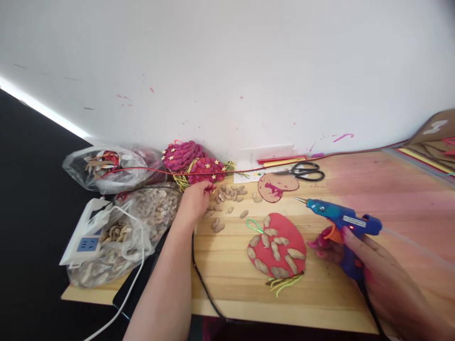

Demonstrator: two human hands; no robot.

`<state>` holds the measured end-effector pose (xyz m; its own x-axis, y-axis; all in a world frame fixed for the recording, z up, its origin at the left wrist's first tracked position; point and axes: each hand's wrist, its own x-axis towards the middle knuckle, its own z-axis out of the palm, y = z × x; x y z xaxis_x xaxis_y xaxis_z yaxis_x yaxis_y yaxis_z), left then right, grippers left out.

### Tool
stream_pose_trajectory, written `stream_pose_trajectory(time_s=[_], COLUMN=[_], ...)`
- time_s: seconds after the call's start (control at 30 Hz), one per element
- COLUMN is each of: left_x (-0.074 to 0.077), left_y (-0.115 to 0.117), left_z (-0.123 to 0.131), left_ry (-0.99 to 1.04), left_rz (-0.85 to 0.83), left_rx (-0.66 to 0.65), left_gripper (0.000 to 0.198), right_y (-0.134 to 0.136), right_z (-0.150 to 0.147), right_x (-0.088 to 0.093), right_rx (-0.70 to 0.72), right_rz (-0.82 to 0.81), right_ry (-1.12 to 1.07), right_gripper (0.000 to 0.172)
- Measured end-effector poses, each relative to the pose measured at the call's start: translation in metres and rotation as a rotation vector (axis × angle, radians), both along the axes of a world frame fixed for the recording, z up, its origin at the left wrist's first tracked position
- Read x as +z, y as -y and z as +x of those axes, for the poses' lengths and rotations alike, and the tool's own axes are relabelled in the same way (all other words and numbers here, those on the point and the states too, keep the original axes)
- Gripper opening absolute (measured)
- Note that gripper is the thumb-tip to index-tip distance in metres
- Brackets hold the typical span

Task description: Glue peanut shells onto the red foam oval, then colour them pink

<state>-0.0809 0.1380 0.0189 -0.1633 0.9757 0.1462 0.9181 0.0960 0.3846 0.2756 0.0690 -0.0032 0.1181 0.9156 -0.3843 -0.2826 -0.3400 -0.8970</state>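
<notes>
My right hand (359, 255) grips a blue hot glue gun (341, 220), its nozzle pointing left above the table. Just left of it lies a red heart-shaped piece (277, 248) with several peanut shells glued on, a green loop at its top and yellow strands at its bottom. My left hand (195, 199) reaches to the loose peanut shells (227, 201) scattered further back, its fingers curled down over them; what they pinch, if anything, is hidden.
Finished red star-studded ornaments (194, 163) lie against the wall. A clear bag of peanut shells (142, 222) and a white power strip (87, 232) sit at the left. Black scissors (305, 171) and a cut cardboard heart (273, 187) lie behind. The wooden table (391, 189) extends right.
</notes>
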Motion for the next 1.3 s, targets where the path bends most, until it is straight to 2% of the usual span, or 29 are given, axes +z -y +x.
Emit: stream_pose_trajectory(time_s=[0.13, 0.4, 0.53, 0.63, 0.7, 0.8, 0.9, 1.03, 1.13, 1.3], left_x=[-0.001, -0.002, 0.0, 0.01, 0.021, 0.039, 0.053, 0.069, 0.081, 0.094], left_y=[-0.001, -0.001, 0.002, -0.003, -0.011, -0.03, -0.048, -0.059, -0.061, -0.059], left_z=[0.001, 0.004, -0.004, -0.01, -0.011, -0.007, -0.002, -0.006, -0.02, -0.048], left_ry=[-0.023, -0.037, -0.041, -0.048, -0.118, -0.297, -0.364, -0.275, -0.174, 0.453], left_rz=[-0.032, 0.013, 0.108, 0.279, 0.345, 0.289, 0.188, 0.123, 0.182, 0.546], left_rx=[0.022, 0.021, 0.128, 0.232, 0.251, 0.205, 0.139, 0.099, 0.116, 0.228], left_gripper=[0.032, 0.029, 0.028, 0.031, 0.036, 0.047, 0.034, 0.02, 0.015, 0.021], right_y=[0.0, 0.0, -0.001, -0.001, -0.001, -0.001, 0.0, 0.0, 0.0, 0.002], right_z=[0.001, -0.001, 0.0, 0.0, 0.0, 0.0, 0.001, 0.002, 0.002, 0.003], right_x=[-0.004, -0.003, -0.003, -0.003, -0.003, -0.004, -0.004, -0.004, -0.005, -0.005], right_rx=[0.009, -0.016, -0.017, 0.006, 0.014, 0.016, 0.01, 0.003, 0.019, 0.032], right_rz=[0.007, -0.037, -0.017, -0.01, -0.006, 0.012, 0.02, 0.017, 0.02, 0.013], right_ry=[-0.013, -0.016, -0.009, -0.017, -0.018, -0.009, -0.012, -0.02, -0.023, -0.071], right_gripper=[0.039, 0.045, 0.047, 0.044, 0.044, 0.045, 0.044, 0.044, 0.044, 0.044])
